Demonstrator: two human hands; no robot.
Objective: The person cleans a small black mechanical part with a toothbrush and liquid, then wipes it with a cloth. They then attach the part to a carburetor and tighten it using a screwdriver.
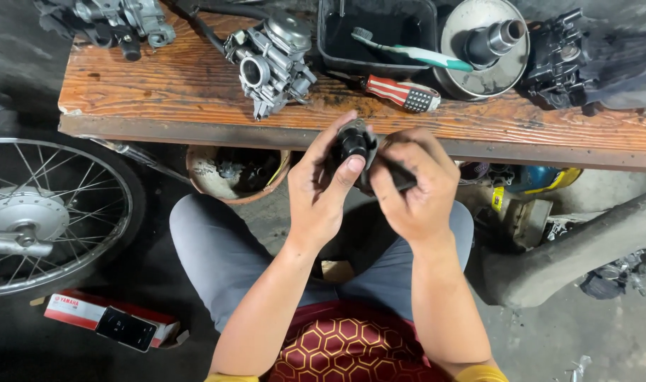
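Black, small and partly hidden: the part (353, 143) sits between both hands, held up in front of the near edge of the wooden table (160, 92), above the lap. Far left on the table lies a grey metal assembly (107, 18); below it, off the table, a spoked wheel (47, 212) stands at the left edge of view. On the floor near left lies a flat red-and-white box (78, 311), long and rectangular, with a dark phone (126, 329) resting on its right end; lettering on the box not recorded. Carburettor (273, 60) stands on the table left of centre. Left hand (319, 191): fingers closed round the black part, thumb pressed on its near face. Right hand (415, 187): fingers curled shut on the same part from the right side, covering much of it. Judgement: the step looks like close handling or turning of the part; best done with the left thumb kept as a steady stop while the right does the fine work, held over the lap so nothing drops far. Further right on the table: a black tray (330, 42) with a toothbrush (408, 51) across it, a striped screwdriver handle (404, 93), a round metal pulley (482, 46). A yellow-and-blue container (542, 178) sits under the table at right.
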